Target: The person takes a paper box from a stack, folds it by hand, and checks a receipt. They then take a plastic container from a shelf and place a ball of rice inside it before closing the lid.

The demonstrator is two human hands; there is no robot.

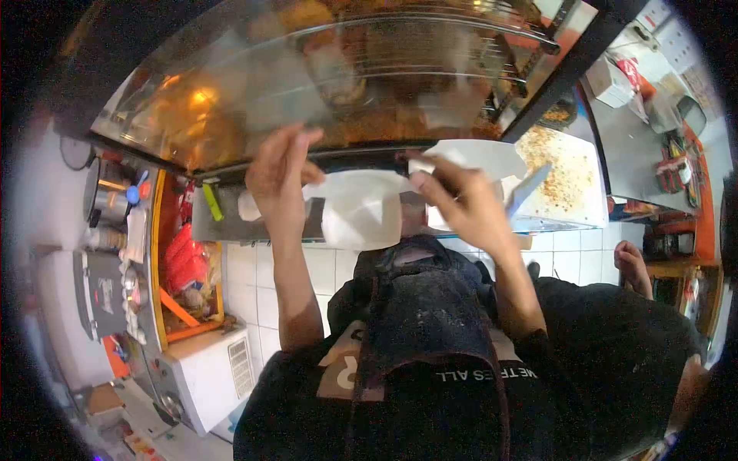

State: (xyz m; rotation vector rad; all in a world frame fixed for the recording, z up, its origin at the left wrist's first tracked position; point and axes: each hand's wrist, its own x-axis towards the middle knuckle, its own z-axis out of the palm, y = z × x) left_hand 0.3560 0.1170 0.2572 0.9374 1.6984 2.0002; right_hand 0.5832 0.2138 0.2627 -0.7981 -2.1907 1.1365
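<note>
A white, box-like paper container (361,215) stands on the narrow counter in front of my body, between my two hands. My left hand (283,180) is raised at its left side, fingers apart and slightly blurred, with nothing seen in them. From the right, my right hand (461,196) reaches over the counter. Its thumb and forefinger point at the container's far right corner, with something white showing between them; I cannot tell whether they grip it. Behind that hand lies a sheet of white paper (492,157).
A knife (529,188) rests on a crumb-covered white cutting board (580,180) at the right. A glass display case (307,84) rises beyond the counter. A green object (212,202) lies at the left. Another person (615,346) in black stands close at my right.
</note>
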